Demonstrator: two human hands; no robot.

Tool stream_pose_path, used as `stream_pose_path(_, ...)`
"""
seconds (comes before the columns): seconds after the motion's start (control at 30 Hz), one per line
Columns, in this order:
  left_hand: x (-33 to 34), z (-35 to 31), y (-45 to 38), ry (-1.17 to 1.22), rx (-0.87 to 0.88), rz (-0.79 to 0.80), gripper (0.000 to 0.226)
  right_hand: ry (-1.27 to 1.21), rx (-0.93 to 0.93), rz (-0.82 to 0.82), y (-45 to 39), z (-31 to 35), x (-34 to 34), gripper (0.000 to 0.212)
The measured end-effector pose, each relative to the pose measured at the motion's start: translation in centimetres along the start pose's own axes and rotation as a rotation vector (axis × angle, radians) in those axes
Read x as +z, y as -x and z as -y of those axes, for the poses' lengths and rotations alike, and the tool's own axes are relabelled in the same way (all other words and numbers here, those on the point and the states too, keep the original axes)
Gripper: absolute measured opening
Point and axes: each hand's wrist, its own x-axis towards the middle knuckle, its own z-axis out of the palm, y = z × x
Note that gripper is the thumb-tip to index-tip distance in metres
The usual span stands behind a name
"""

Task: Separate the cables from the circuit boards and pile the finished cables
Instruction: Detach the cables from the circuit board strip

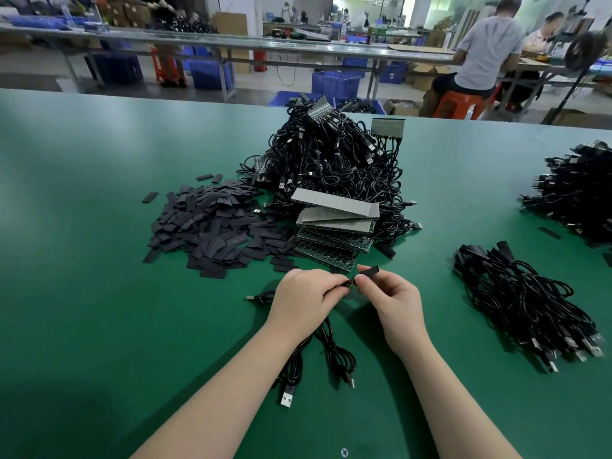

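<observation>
Pinching a black cable end (346,283) in my left hand (303,299) and a short black sleeve (371,270) in my right hand (390,299) at lower centre, I kept both just below the circuit boards (334,226) (finished cables (526,303) piled at right).

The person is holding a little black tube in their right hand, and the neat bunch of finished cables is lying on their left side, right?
Not quite. The right hand does pinch a little black tube, but the neat bunch of finished cables lies on the person's right side, not the left. The head view shows it. On the left lies a heap of flat black sleeves.
</observation>
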Motion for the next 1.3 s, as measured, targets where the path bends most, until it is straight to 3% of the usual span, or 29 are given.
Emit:
stream_pose_path(0.6, -0.26, -0.36, 0.04, -0.016, 0.022, -0.01, 0.018, 0.065, -0.019, 0.027, 0.05, 0.1, 0.26, 0.011)
stream_pose_path(1.0, -0.37, -0.55, 0.05, 0.014, -0.008, -0.027, 0.025, 0.134, -0.041, 0.041, 0.14, 0.19, 0.5, 0.021)
stream_pose_path(1.23, -0.32, -0.54, 0.05, 0.031, -0.053, -0.023, 0.027, 0.105, -0.025, 0.036, 0.25, 0.28, 0.63, 0.011)
stream_pose_path(1.3, -0.29, -0.54, 0.07, 0.022, -0.079, -0.023, 0.025, 0.11, -0.021, 0.026, 0.34, 0.19, 0.77, 0.019)
